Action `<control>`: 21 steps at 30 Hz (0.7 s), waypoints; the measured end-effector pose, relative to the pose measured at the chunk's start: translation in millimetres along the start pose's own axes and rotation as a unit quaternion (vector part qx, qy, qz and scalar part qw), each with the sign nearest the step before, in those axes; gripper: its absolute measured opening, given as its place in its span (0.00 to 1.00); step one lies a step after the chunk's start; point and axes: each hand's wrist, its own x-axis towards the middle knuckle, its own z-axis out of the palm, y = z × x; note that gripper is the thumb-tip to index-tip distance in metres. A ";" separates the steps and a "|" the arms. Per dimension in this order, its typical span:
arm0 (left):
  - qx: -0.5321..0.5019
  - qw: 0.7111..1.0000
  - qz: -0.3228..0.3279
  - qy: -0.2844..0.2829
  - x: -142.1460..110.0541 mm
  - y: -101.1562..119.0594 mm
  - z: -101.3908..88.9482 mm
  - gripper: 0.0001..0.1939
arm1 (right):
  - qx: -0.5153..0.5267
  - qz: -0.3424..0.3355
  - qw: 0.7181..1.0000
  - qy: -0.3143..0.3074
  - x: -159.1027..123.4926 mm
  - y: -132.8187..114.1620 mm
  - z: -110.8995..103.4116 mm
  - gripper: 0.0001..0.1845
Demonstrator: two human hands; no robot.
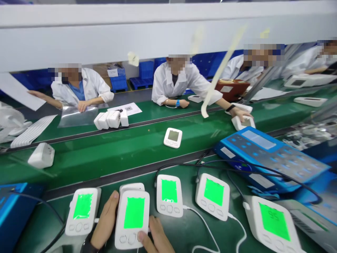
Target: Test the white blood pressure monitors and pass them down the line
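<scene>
A white blood pressure monitor point(121, 214) with a bright green lit screen is between my two hands, tilted up towards me. My left hand point(104, 221) is closed along its left edge, with part of the fingers hidden. My right hand point(158, 236) grips the lower right side, the thumb lying on the front beside the buttons. Just behind it shows the top of a second white monitor point(132, 186). To the left stands another lit monitor point(78, 228). On the right are more lit ones: a near monitor point(170, 209), a middle monitor point(212, 206) and a far-right monitor point(273, 225).
Blue test boxes point(271, 154) stand at right, another blue box point(18, 214) at left. Black tubes and white cables point(207, 228) cross the bench. A green conveyor point(118, 151) carries an unlit monitor point(173, 137) and a white device point(42, 155). Co-workers in white coats sit opposite.
</scene>
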 end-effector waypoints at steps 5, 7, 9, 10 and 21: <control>-0.157 0.987 0.008 -0.018 -10.4 22.5 0.5 0.26 | -0.029 0.015 0.999 -0.038 0.7 -21.1 -8.4 0.17; -0.107 0.993 0.030 -0.027 -20.9 27.8 -1.2 0.25 | -0.039 0.011 0.998 -0.054 0.8 -24.8 -10.9 0.17; -0.027 0.997 0.068 -0.039 -31.9 31.2 -1.6 0.24 | -0.044 0.011 0.997 -0.063 0.6 -24.9 -13.2 0.19; 0.013 0.995 0.090 -0.039 -36.5 32.0 -1.4 0.24 | -0.046 0.013 0.997 -0.066 0.4 -24.1 -14.3 0.20; 0.286 0.947 0.132 -0.060 -43.9 22.5 -6.1 0.27 | -0.103 0.005 0.985 -0.136 -5.2 -8.2 -26.1 0.23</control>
